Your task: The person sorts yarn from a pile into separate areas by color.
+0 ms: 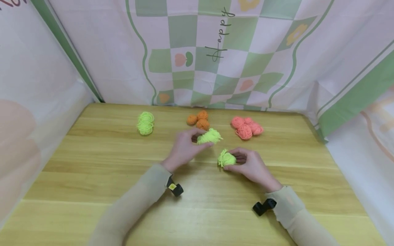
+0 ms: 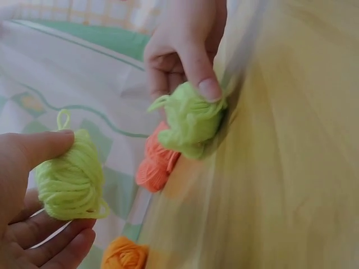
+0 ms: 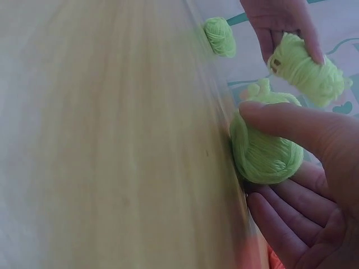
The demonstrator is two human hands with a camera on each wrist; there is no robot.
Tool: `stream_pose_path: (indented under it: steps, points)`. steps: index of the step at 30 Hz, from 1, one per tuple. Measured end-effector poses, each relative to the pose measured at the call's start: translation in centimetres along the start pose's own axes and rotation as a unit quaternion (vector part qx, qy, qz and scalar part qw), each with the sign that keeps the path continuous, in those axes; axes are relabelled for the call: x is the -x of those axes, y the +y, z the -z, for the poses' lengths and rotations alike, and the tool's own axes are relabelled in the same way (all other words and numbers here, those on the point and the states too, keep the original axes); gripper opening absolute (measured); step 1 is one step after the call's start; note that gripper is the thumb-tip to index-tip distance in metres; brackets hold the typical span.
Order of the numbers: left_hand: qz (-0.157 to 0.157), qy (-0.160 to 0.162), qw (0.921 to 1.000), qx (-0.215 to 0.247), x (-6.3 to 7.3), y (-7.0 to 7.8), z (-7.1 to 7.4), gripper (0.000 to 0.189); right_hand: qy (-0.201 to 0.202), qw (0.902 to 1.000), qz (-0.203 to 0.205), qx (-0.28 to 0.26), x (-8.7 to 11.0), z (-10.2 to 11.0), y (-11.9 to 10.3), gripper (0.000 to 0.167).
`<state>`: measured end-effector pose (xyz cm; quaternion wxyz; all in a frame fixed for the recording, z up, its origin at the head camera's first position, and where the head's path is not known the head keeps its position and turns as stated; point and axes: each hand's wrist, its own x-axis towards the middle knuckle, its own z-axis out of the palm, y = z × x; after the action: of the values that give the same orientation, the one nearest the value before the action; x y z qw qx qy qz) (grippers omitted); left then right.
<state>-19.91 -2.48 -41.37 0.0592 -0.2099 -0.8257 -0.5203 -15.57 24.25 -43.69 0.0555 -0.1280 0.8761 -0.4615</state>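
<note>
My left hand (image 1: pixel 185 147) pinches a bundle of yellow-green yarn (image 1: pixel 209 136) between thumb and fingers, held above the table in front of the orange balls. A second yellow-green yarn ball (image 1: pixel 226 159), with loose strands at its left, is gripped by my right hand (image 1: pixel 250 165), lower and to the right. In the left wrist view a small loop stands up from the left hand's yarn (image 2: pixel 72 176). The right wrist view shows the right thumb pressing the side of its yarn ball (image 3: pixel 268 145). The two bundles are apart.
Another yellow-green yarn bundle (image 1: pixel 145 123) lies at the back left of the wooden table (image 1: pixel 101 171). Orange yarn balls (image 1: pixel 202 123) sit at the back middle, and several coral-pink ones (image 1: pixel 245 130) cluster at the back right. A printed curtain (image 1: pixel 181 34) hangs behind the table.
</note>
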Motion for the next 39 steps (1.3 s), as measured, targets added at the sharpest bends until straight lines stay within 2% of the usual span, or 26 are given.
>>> stream_pose_path:
  steps: [5, 10, 15, 28, 33, 39]
  points:
    - [0.007, -0.018, 0.9997, -0.017, 0.0, -0.2, -1.5, 0.043, 0.003, 1.0000, 0.003, 0.000, 0.1, 0.0, 0.1, 0.048]
    - [0.000, -0.050, 0.9980, -0.037, 0.1, -0.6, -2.9, 0.044, 0.005, 1.0000, 0.004, 0.005, 0.1, 0.1, 0.2, 0.048]
    - [0.011, -0.074, 0.9953, -0.062, 0.2, -0.9, -3.7, 0.044, 0.003, 1.0000, 0.000, 0.007, 0.0, 0.0, 0.1, 0.049]
    - [0.048, -0.088, 0.9891, -0.108, 0.2, -0.7, -3.7, 0.050, 0.008, 0.9999, -0.002, 0.013, -0.1, 0.1, -0.6, 0.053]
    - [0.051, -0.097, 0.9893, -0.095, 0.4, -0.9, -3.4, 0.055, 0.005, 0.9999, 0.004, 0.015, -0.1, 0.1, -0.8, 0.052]
    - [0.086, -0.098, 0.9892, -0.067, 0.6, -1.3, -1.9, 0.060, 0.005, 0.9998, 0.010, 0.017, -0.1, 0.1, -0.8, 0.053]
